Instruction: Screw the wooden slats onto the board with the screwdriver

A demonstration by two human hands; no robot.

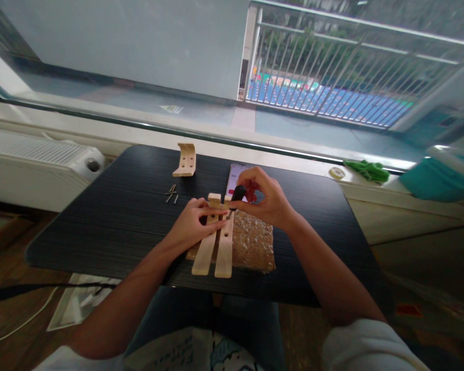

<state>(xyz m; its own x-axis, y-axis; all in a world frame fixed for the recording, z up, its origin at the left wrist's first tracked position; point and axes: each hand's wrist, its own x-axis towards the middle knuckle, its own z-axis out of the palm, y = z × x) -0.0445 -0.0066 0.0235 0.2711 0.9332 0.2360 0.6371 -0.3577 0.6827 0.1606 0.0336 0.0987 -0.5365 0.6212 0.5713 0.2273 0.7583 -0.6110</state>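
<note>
Two pale wooden legs [225, 252] with drilled holes lie side by side across a rough brown block [255, 239]. My right hand [268, 198] grips the black handle of a screwdriver [238, 193], tilted with its shaft down toward the upper part of the right leg. My left hand [195, 224] reaches over the legs from the left, its fingers closed on the right leg beside the screwdriver tip. Whether a screw sits between those fingertips is too small to tell. Several loose screws [171, 194] lie left of the hands.
A curved wooden piece with holes [187, 159] stands at the back of the dark table [131, 226]. A phone [234, 172] lies behind my right hand. Tape [336, 172], a green cloth [367, 170] and a teal container [436, 178] rest on the sill; a radiator [42, 159] stands left.
</note>
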